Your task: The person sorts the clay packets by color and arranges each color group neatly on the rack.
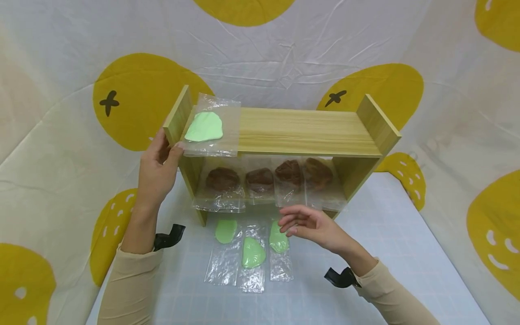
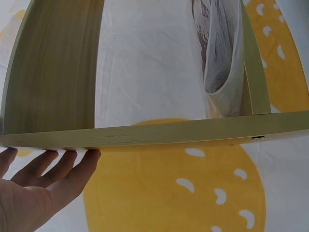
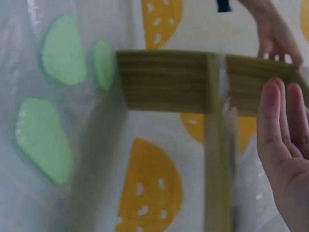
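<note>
A small two-tier wooden shelf [image 1: 308,131] stands on the table. My left hand [image 1: 156,169] holds its left side panel, fingertips on the outer face and thumb at the front edge, beside a corner of a clear bag. That bag holds a flat pale green piece [image 1: 204,127] and lies at the left end of the top board. My right hand [image 1: 310,225] is in front of the shelf, fingers loosely bent and holding nothing. Below it, three bagged green pieces [image 1: 253,253] lie on the table; the hand partly overlaps the rightmost bag in the head view.
Several clear bags with dark brown round pieces [image 1: 260,179] line the lower board, their ends hanging over its front edge. The table has a pale checked cover [image 1: 325,302]. White cloth with yellow figures [image 1: 252,58] surrounds it. A black strap [image 1: 341,277] is on each wrist.
</note>
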Available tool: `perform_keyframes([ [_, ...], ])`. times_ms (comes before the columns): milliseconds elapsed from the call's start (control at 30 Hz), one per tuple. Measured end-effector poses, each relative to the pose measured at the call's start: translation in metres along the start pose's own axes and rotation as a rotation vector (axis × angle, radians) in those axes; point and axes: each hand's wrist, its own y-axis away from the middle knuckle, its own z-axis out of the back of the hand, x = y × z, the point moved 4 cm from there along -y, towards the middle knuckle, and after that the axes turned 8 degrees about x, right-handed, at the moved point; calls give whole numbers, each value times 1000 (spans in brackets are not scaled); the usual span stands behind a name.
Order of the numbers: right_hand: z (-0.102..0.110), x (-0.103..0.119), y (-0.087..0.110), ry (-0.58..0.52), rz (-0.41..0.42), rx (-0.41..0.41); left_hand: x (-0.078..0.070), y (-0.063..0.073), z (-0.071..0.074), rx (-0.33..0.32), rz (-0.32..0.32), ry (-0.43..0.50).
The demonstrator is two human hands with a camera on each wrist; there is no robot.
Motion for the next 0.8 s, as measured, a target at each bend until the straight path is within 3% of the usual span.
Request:
perform_keyframes([
  [167, 0, -30, 7, -10, -29, 36, 1, 0, 0, 1, 0, 2],
  [367, -2, -64, 13, -52, -93, -6, 1, 0, 0, 1, -2, 2],
  [800, 14, -113, 21, -7, -281, -258, 1, -1, 1, 0, -25, 0],
])
